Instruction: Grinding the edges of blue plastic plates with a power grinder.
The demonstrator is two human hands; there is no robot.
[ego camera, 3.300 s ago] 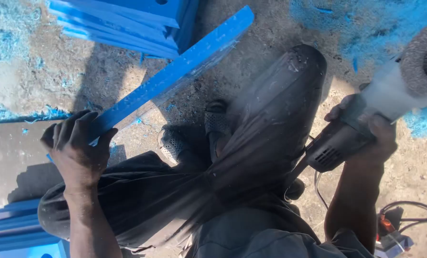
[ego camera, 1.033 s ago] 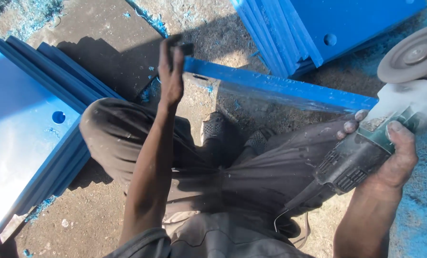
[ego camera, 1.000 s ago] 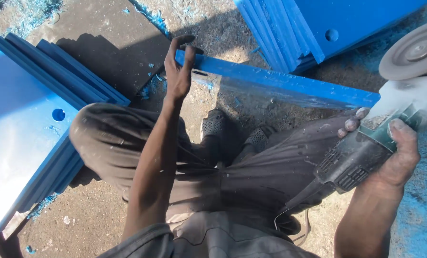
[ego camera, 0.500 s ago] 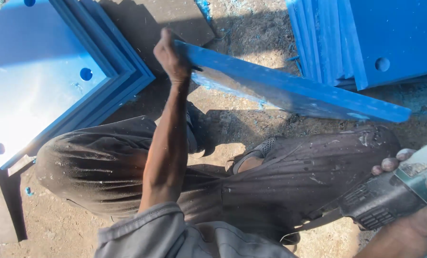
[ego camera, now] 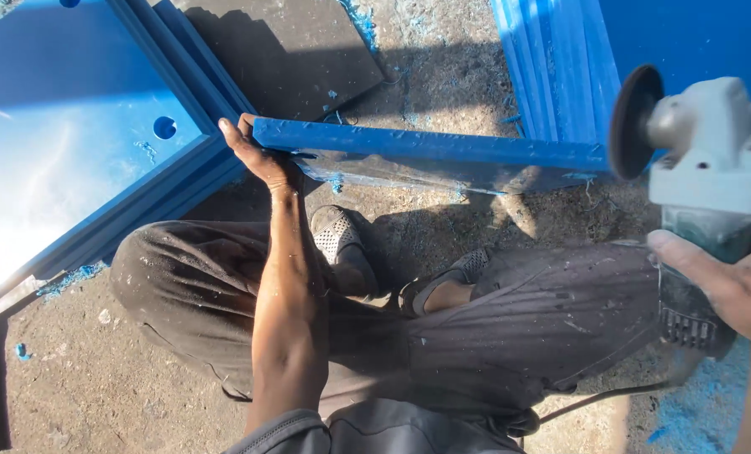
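Now the blue strip [ego camera: 442, 155] lay level across the ground ahead of the feet, swung round from its earlier slant. Left hand [ego camera: 258, 155], fingers wrapped on its near end, steadied it. Right hand [ego camera: 741, 286] gripped the angle grinder [ego camera: 703, 185], disc brought beside the far end. Blue panels [ego camera: 73, 151] stacked left.

Grinder [ego camera: 703, 202] right of bar [ego camera: 442, 155], plates [ego camera: 81, 151] left.

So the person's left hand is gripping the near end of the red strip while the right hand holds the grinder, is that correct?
Not quite: the strip is blue, not red, as the head view shows. The left hand does grip its end while the right hand holds the grinder.
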